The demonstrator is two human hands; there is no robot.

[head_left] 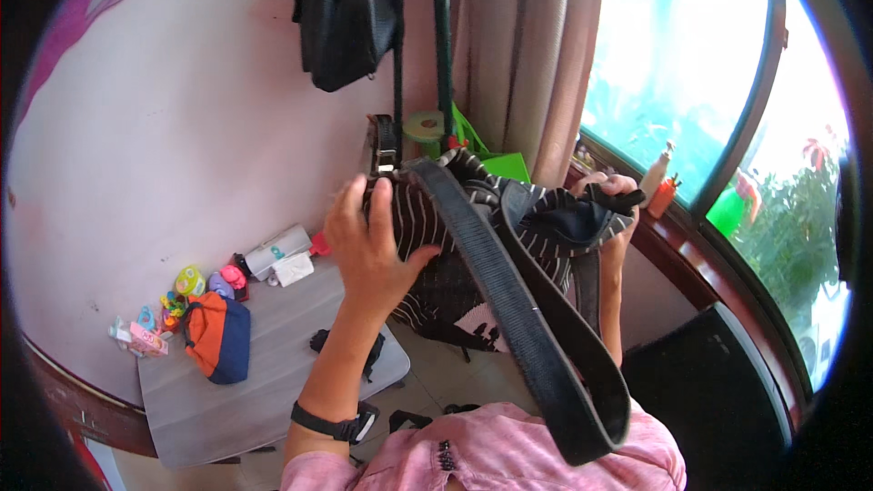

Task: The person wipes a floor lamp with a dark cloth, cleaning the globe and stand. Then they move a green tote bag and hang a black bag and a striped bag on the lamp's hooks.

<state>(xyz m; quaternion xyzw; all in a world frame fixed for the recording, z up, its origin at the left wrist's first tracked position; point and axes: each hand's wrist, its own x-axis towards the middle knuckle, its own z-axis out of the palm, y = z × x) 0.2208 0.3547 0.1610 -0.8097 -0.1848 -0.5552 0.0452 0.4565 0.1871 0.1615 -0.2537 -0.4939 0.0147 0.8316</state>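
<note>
A black bag with thin white stripes [421,295] is up in front of my chest. Its wide black strap [491,264] loops down over my pink shirt. My left hand [368,241] grips the bag's left side, with the thumb on the near face and the fingers at the upper edge. At the other end, my right hand [609,189] is closed around the bag's gathered upper corner, where dark cloth bunches up. Part of the right hand's fingers is hidden by the fabric. A black band with a small device [332,423] is round my left wrist.
A black handbag [346,18] hangs from a dark rack pole [443,36]. At left, a grey table [291,373] carries an orange and blue pouch [218,338], a tissue pack [293,269] and small items. Bottles [664,195] line the sill at right, above a black panel [709,382].
</note>
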